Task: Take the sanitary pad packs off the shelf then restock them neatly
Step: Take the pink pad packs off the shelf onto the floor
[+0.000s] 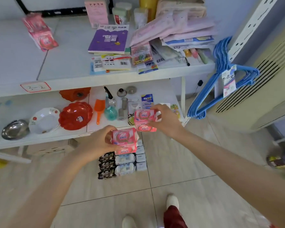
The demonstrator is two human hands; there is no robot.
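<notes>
Left hand [95, 143] is gripping two stacked pink plastic pad packs [124, 139], right hand [167, 120] is pinching another pink pair [144, 120], fingers curled, mid-air. Black and white packs [122, 165] are lying on the tiled floor [179, 162]; a pink bundle [39, 32] is sitting on the white top shelf [11, 60]. Unloading looks nearly done, restocking pending.

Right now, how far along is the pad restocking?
Looks done: black and white packs lie in rows on the floor. In hand: the left hand grips a pink stack, the right hand a second pink stack. Left: a pink bundle lies on the upper shelf, and the floor rows are not restocked yet.
</notes>
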